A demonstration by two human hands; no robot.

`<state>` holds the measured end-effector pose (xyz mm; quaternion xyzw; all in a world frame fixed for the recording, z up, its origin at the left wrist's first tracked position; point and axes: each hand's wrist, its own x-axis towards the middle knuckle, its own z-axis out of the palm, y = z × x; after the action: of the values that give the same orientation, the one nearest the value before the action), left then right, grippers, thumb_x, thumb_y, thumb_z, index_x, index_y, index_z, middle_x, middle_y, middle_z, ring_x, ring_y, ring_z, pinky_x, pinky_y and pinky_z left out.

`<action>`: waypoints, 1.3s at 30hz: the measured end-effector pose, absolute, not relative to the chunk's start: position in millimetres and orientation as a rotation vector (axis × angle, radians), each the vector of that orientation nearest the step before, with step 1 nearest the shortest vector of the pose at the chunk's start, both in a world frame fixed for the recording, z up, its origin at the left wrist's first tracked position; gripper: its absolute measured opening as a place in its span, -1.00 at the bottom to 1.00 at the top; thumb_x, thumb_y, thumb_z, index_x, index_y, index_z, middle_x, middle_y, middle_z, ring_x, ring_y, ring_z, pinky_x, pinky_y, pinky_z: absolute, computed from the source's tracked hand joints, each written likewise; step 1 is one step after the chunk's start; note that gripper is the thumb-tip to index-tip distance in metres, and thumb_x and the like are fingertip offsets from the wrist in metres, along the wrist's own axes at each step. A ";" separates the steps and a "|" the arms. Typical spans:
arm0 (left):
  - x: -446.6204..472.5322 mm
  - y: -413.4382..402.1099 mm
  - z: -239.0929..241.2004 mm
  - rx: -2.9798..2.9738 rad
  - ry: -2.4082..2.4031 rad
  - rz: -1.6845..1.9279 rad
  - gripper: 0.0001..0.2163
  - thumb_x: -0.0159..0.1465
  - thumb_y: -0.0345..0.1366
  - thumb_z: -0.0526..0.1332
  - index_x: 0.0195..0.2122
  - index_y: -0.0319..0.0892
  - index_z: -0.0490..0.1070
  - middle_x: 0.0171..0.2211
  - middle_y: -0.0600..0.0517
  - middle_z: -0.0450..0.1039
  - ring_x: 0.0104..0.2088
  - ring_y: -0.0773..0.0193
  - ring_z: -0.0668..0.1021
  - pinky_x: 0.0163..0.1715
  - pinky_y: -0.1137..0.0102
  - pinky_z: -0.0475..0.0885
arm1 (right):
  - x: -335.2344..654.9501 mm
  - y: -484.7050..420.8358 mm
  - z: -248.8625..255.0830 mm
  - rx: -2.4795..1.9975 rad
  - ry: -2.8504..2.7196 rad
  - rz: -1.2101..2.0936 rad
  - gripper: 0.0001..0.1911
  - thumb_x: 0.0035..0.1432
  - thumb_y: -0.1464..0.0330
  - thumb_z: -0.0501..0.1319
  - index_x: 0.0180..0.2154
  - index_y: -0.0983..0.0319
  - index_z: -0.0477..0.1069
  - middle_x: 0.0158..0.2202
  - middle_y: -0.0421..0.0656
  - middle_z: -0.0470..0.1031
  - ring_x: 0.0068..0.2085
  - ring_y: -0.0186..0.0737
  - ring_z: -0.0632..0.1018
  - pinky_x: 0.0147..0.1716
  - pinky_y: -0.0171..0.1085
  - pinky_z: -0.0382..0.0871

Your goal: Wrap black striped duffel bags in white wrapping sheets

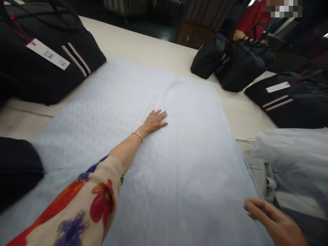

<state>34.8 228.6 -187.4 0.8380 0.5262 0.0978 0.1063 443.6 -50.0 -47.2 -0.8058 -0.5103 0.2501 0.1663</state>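
Note:
A large pale bluish-white plastic sheet lies spread over the table, with a fold line running lengthwise. My left hand rests flat on its middle, fingers spread and holding nothing. A bracelet circles that wrist, below a flowered sleeve. At the lower right, my right hand is beside the sheet's right edge. Its fingers are curled together and slightly blurred; whether anything is pinched between them is hidden.
Black striped bags with tags stand on the cream table: one bag at left, another bag at right. More black bags sit near a person in red. Crumpled clear plastic lies at right, a dark object at left.

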 end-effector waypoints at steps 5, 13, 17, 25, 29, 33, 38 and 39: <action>34.7 226.6 -187.4 2.503 1.515 0.318 -0.51 0.41 0.01 -0.01 0.30 -0.03 0.15 0.39 0.00 -0.02 0.36 0.07 0.07 0.34 0.03 -0.08 | 264.5 28.1 -56.2 -1.817 -1.688 1.522 -0.73 0.03 0.11 0.26 -0.42 0.18 0.51 -0.49 -0.21 0.45 -0.42 -0.26 0.45 -0.43 -0.35 0.35; 34.4 228.1 -197.9 2.515 1.543 0.433 -0.48 0.38 0.10 -0.01 0.29 0.02 0.18 0.37 -0.01 0.03 0.35 0.05 0.11 0.33 0.01 -0.03 | 186.7 111.0 -107.3 -1.666 -1.879 1.695 -0.82 -0.02 0.25 0.25 -0.41 0.23 0.49 -0.52 -0.25 0.41 -0.49 -0.36 0.34 -0.49 -0.38 0.18; 34.7 227.7 -201.3 2.507 1.544 0.483 -0.47 0.37 0.12 0.00 0.28 0.02 0.20 0.36 -0.02 0.05 0.34 0.03 0.13 0.33 0.00 -0.01 | 178.5 130.1 -127.9 -1.791 -2.074 1.543 -0.86 -0.02 0.28 0.26 -0.47 0.22 0.49 -0.53 -0.25 0.45 -0.50 -0.34 0.37 -0.50 -0.36 0.18; 33.7 226.0 -198.8 2.509 1.545 0.479 -0.47 0.37 0.12 0.03 0.28 0.01 0.21 0.36 -0.02 0.06 0.35 0.04 0.11 0.33 0.00 -0.01 | 153.0 150.2 -124.7 -2.080 -2.737 0.669 -0.72 -0.04 0.30 0.36 -0.25 0.19 0.38 -0.39 -0.12 0.51 -0.39 -0.17 0.49 -0.45 -0.31 0.11; 33.0 226.0 -199.1 2.499 1.536 0.483 -0.48 0.37 0.11 0.02 0.27 0.02 0.21 0.36 -0.01 0.06 0.35 0.05 0.11 0.33 0.00 -0.02 | 163.9 151.3 -127.7 -2.200 -2.699 0.559 -0.54 -0.07 0.05 0.40 -0.26 0.16 0.32 -0.38 -0.12 0.50 -0.34 -0.10 0.51 -0.40 -0.28 0.14; 33.2 226.5 -200.2 2.490 1.537 0.483 -0.47 0.37 0.12 0.02 0.28 0.02 0.20 0.37 -0.02 0.05 0.36 0.06 0.09 0.33 -0.01 -0.02 | 191.3 150.7 -135.5 -2.011 -2.399 0.907 -0.58 -0.06 0.06 0.39 -0.30 0.15 0.30 -0.49 -0.27 0.42 -0.42 -0.21 0.45 -0.43 -0.30 0.17; 33.8 228.7 -201.4 2.506 1.543 0.464 -0.47 0.38 0.12 0.00 0.28 0.02 0.19 0.37 -0.01 0.04 0.36 0.07 0.10 0.33 0.00 -0.01 | 207.7 141.4 -126.0 -1.722 -2.126 1.038 -0.68 0.19 0.07 0.19 -0.29 0.21 0.43 -0.36 -0.17 0.52 -0.33 -0.18 0.51 -0.30 -0.25 0.36; 33.8 228.8 -201.3 2.508 1.545 0.459 -0.48 0.38 0.12 -0.01 0.28 0.02 0.19 0.37 0.00 0.05 0.35 0.07 0.10 0.33 0.00 -0.01 | 205.9 134.6 -125.9 -1.642 -2.179 0.868 -0.65 0.27 0.08 0.11 -0.21 0.22 0.46 -0.25 -0.10 0.55 -0.22 -0.12 0.54 -0.18 -0.19 0.38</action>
<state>33.8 228.8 -201.3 0.8386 0.5165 0.1535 0.0800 205.9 134.6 -125.9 -0.5680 -0.7536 0.3003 0.1389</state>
